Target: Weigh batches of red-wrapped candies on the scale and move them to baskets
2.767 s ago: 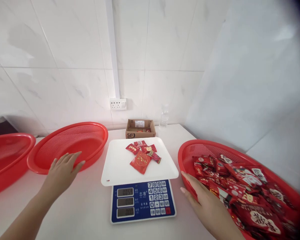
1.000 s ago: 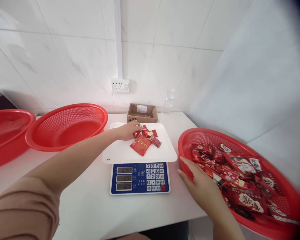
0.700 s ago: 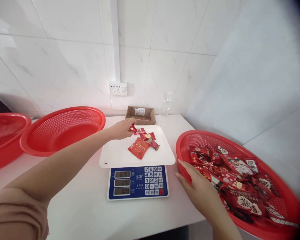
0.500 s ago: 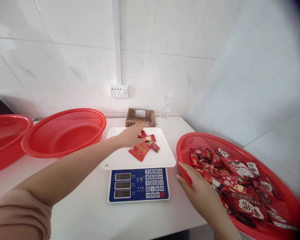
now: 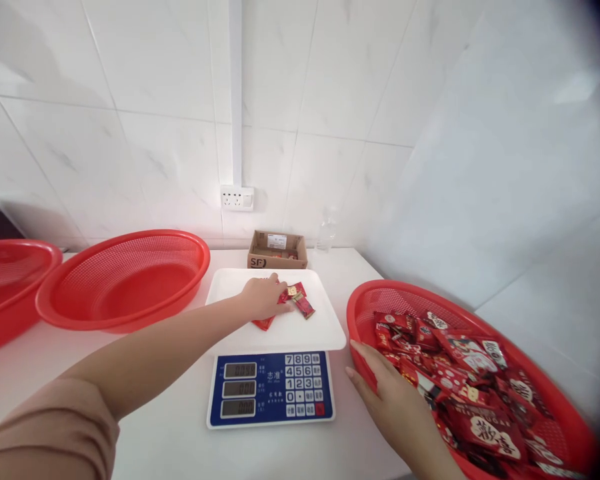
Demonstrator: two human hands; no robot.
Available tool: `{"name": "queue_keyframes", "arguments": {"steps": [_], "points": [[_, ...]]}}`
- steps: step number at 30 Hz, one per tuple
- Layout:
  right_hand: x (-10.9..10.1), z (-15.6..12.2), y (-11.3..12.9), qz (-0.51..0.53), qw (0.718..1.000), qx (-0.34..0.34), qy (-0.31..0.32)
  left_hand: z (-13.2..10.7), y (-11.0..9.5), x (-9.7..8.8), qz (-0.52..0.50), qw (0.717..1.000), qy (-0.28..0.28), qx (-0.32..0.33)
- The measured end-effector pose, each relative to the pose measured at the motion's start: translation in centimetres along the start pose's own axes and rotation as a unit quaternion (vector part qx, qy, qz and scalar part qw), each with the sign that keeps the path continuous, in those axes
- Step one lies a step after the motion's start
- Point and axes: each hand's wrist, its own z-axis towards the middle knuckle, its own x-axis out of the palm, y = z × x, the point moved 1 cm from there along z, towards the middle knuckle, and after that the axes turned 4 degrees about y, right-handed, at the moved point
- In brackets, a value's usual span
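The left hand (image 5: 263,298) lies palm down on the white tray (image 5: 307,333) of the scale (image 5: 270,390), right on top of a small bunch of red packets (image 5: 300,301). Its fingers (image 5: 280,301) are bent down over the bunch and touch it, but I cannot tell if they grip any of it. Most of the packets stick out to the right of the fingertips, and one thin packet there lies slanted, with its far end to the left and its near end to the right. A red corner (image 5: 263,325) peeks out from under the near side of the hand. The left hand is the one near this bunch. The right hand (image 5: 385,393) is well apart from it, with its fingers stretched out flat on the near rim of the full red basket (image 5: 405,288), gripping nothing. An empty red basket (image 5: 130,293) sits on the table (image 5: 170,427) to the left of the scale
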Motion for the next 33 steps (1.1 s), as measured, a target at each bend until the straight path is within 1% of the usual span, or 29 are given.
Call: {"name": "queue_keyframes", "arguments": {"steps": [3, 6, 8, 12, 14, 16, 18, 22, 24, 27, 30, 33], "points": [[0.1, 0.1, 0.0, -0.003, 1.000, 0.003, 0.000, -0.9, 1.1, -0.2, 0.006, 1.000, -0.016, -0.012], [0.1, 0.1, 0.0, -0.002, 1.000, 0.001, -0.013, -1.4, 1.1, -0.5, 0.004, 1.000, -0.026, -0.010], [0.1, 0.1, 0.2, -0.004, 1.000, -0.004, -0.026, -1.4, 0.3, -0.5, 0.003, 1.000, -0.024, 0.014], [-0.1, 0.0, 0.3, -0.007, 0.999, -0.021, -0.042, -1.2, -1.9, -0.3, -0.002, 0.996, -0.002, 0.088], [0.0, 0.0, 0.2, -0.008, 0.998, -0.025, -0.049, -1.2, -2.3, -0.2, -0.006, 0.994, 0.004, 0.105], [0.0, -0.1, 0.1, -0.012, 0.998, -0.027, -0.052, -1.5, -2.1, -0.2, -0.012, 0.994, 0.005, 0.111], [0.1, -0.1, 0.0, -0.015, 0.998, -0.029, -0.046, -1.9, -1.4, -0.3, -0.018, 0.994, 0.007, 0.110], [0.3, 0.1, 0.0, -0.026, 0.999, -0.017, -0.031, -2.5, -0.2, -0.8, -0.027, 0.996, 0.002, 0.085], [0.3, 0.2, 0.0, -0.032, 0.999, -0.012, -0.028, -2.1, -0.2, -0.9, -0.032, 0.997, -0.007, 0.067], [0.2, 0.3, 0.1, -0.037, 0.998, -0.020, -0.039, -1.0, -1.2, -1.0, -0.034, 0.998, -0.011, 0.060], [0.2, 0.2, 0.1, -0.044, 0.998, -0.024, -0.046, 0.3, -2.3, -0.9, -0.031, 0.997, 0.000, 0.072], [0.2, 0.2, 0.0, -0.052, 0.998, -0.022, -0.038, 0.7, -2.8, -0.6, -0.028, 0.997, 0.014, 0.074]]}}
